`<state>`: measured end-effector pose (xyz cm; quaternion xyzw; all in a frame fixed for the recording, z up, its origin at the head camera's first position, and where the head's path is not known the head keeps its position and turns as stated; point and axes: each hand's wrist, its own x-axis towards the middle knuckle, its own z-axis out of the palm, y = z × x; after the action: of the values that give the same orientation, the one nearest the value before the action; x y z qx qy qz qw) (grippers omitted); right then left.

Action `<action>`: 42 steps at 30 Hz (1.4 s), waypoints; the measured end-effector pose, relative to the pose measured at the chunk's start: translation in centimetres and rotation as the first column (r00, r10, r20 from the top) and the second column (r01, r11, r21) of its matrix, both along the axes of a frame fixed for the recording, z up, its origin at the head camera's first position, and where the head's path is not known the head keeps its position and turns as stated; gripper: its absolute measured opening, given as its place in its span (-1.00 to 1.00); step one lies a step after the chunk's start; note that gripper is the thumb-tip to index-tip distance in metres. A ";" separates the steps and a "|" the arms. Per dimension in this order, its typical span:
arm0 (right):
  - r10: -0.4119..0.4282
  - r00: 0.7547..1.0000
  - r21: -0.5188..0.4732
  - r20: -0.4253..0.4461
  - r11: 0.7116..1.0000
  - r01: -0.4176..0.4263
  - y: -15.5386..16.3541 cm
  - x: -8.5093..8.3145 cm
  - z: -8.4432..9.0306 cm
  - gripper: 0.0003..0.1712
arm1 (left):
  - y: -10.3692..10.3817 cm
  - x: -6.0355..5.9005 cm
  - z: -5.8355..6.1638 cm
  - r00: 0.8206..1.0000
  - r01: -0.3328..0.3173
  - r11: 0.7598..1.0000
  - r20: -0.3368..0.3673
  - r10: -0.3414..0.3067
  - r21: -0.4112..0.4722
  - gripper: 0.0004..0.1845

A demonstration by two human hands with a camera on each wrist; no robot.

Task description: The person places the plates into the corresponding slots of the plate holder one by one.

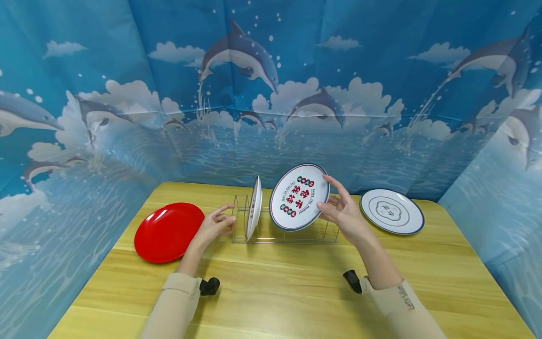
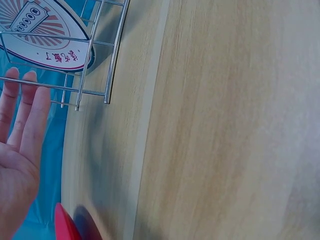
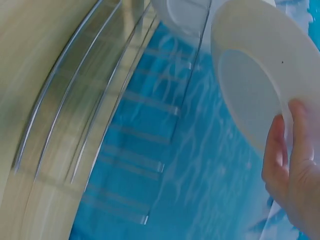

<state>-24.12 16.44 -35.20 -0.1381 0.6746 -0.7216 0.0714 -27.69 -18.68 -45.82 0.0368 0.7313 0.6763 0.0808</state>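
Note:
A white plate [image 1: 299, 197] with a dark rim and red and green lettering is tilted in the air above the wire dish rack [image 1: 292, 241]. My right hand [image 1: 345, 214] grips its right edge; in the right wrist view, fingers [image 3: 300, 130] lie against its plain white underside. Another white plate [image 1: 254, 209], printed with red characters, stands on edge in the rack's left part. At the rack's left end is my left hand [image 1: 215, 225], fingers extended; in the left wrist view, its fingertips [image 2: 30, 76] meet a rack wire. The left thumb is hidden in that view.
A red plate [image 1: 169, 232] lies on the wooden table [image 1: 271, 292] left of the rack. To the right, near the back edge, lies a white plate [image 1: 392, 212] with a grey pattern. A blue dolphin-print curtain [image 1: 271, 132] hangs behind the table and along its sides.

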 end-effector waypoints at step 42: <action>-0.039 0.961 0.351 -0.273 0.926 0.137 -11.2 -0.9 -4.0 -0.26 | -0.2 0.0 0.0 1.000 0.018 1.000 -0.006 -0.018 -0.004 -0.44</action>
<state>-25.05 5.27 -39.19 -0.1855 0.8063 -0.5610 -0.0265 -27.70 -18.84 -45.82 0.0454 0.7326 0.6739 0.0847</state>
